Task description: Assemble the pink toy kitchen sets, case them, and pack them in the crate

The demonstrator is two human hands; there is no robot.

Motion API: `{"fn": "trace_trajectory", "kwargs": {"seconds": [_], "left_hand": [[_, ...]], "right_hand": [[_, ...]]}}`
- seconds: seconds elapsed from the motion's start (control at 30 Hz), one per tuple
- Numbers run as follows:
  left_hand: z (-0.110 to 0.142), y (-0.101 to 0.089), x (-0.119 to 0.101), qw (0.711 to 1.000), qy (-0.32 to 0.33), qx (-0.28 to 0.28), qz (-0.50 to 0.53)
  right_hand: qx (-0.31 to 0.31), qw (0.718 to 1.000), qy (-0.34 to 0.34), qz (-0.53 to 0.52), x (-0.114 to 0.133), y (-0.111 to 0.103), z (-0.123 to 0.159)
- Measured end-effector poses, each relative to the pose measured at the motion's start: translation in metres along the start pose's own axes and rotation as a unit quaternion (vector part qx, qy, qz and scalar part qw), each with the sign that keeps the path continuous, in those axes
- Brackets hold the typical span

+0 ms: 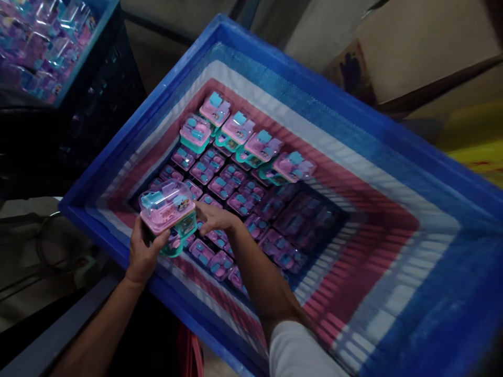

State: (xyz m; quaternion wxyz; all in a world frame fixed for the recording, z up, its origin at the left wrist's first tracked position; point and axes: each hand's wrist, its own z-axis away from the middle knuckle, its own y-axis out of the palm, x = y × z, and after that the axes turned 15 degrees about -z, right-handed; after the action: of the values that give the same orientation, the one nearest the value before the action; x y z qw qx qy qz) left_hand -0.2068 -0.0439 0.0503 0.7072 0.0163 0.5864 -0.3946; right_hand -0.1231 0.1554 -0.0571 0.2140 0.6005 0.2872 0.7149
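My left hand (143, 254) grips a clear-lidded plastic toy case (167, 207) with pink and teal parts inside, its thumb along the near side. Teal plastic shows beneath the case; whether it is one case or two stacked I cannot tell. Beside the case's right end is my right hand (216, 217), thumb and fingers apart, its fingertips partly hidden behind the case. Both hands are over a large blue crate (338, 99). Similar cases (208, 167) lie in rows on its bottom, and several more (263, 144) form a raised row along the far side.
A striped red, white and blue woven sheet (365, 230) lines the crate. At upper left stands another bin (108, 31) heaped with similar cases (51, 42). Cardboard (428, 42) and something yellow (475, 139) are at the right. A red object (192, 351) shows below the crate's near edge.
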Motion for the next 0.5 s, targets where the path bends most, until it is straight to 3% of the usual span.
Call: {"fn": "trace_trajectory", "kwargs": {"seconds": [0.13, 0.3, 0.37, 0.5], "left_hand": [[-0.003, 0.002, -0.005, 0.999, 0.01, 0.03, -0.031], [-0.005, 0.004, -0.007, 0.999, -0.03, 0.025, -0.029], [-0.006, 0.005, -0.003, 0.998, -0.051, 0.033, -0.005], [-0.01, 0.007, 0.007, 0.977, -0.152, 0.093, 0.113]], "right_hand": [[-0.035, 0.999, 0.006, 0.01, -0.001, 0.014, 0.012], [-0.137, 0.988, -0.051, 0.039, 0.001, 0.005, 0.022], [-0.119, 0.991, -0.036, 0.054, 0.005, 0.004, 0.031], [0.006, 1.0, 0.0, 0.025, 0.014, 0.013, 0.037]]}}
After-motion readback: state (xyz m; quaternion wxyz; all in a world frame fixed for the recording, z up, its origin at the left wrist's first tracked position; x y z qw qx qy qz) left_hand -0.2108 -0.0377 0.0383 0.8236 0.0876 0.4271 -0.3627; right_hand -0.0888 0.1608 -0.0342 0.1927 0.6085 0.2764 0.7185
